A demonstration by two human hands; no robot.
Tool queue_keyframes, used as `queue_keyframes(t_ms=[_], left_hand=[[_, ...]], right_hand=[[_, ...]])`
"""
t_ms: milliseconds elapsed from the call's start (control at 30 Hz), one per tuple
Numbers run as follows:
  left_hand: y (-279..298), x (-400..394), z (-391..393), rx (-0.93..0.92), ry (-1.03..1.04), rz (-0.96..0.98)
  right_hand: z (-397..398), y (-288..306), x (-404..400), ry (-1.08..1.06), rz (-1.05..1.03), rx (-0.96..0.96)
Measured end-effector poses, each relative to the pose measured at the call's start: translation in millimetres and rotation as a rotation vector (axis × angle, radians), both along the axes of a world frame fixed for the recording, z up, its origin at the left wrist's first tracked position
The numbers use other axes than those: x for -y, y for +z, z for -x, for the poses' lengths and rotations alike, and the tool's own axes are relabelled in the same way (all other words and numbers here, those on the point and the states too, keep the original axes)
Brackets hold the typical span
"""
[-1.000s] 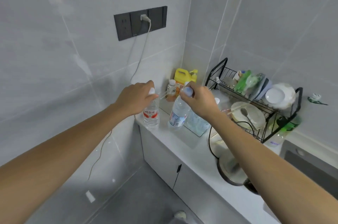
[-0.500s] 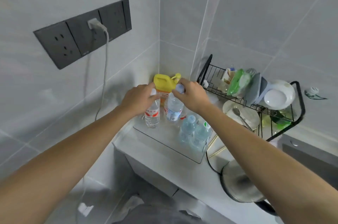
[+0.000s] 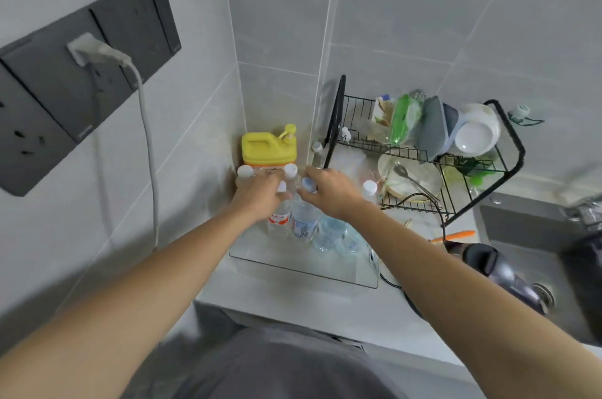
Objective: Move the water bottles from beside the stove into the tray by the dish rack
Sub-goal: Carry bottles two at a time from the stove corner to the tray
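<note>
My left hand [image 3: 260,195] grips the neck of a clear water bottle with a red label [image 3: 279,222]. My right hand [image 3: 332,190] grips the neck of a water bottle with a blue label [image 3: 303,226]. Both bottles stand upright, side by side, inside the clear tray [image 3: 293,263] on the counter left of the black dish rack [image 3: 456,167]. Two other bottles with bluish caps [image 3: 332,231] sit in the tray to the right. Behind, two white-capped bottles [image 3: 245,172] stand against the wall.
A yellow jug [image 3: 268,146] stands in the corner. Another white-capped bottle [image 3: 369,188] is by the rack, which holds bowls, plates and a spoon. A sink [image 3: 553,255] lies at the right. A grey socket panel [image 3: 81,73] with a plugged cable hangs on the left wall.
Both hands carried their bottles from the counter edge over into the tray and lowered them there. The view has come closer and now looks more steeply down.
</note>
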State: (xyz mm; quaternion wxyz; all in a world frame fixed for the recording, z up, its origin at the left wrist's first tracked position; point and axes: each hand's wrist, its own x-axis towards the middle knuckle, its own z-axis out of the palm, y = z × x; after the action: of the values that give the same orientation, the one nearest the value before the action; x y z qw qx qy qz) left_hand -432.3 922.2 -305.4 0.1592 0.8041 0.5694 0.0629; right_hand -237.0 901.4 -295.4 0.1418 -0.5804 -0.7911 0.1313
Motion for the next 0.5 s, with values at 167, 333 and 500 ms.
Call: queue_keyframes(t_ms=[167, 333, 500], left_hand=[[-16.8, -4.0, -9.0, 0.083, -0.059, -0.022], [-16.0, -4.8, -4.6, 0.117, -0.057, -0.015], [-14.8, -8.1, -2.0, 0.118, -0.108, 0.065]], right_hand=[[-10.1, -22.1, 3.4, -0.03, 0.025, 0.007], [-11.6, -32.5, 8.0, 0.017, 0.078, 0.039], [-8.8, -31.4, 6.6, 0.024, 0.086, 0.05]])
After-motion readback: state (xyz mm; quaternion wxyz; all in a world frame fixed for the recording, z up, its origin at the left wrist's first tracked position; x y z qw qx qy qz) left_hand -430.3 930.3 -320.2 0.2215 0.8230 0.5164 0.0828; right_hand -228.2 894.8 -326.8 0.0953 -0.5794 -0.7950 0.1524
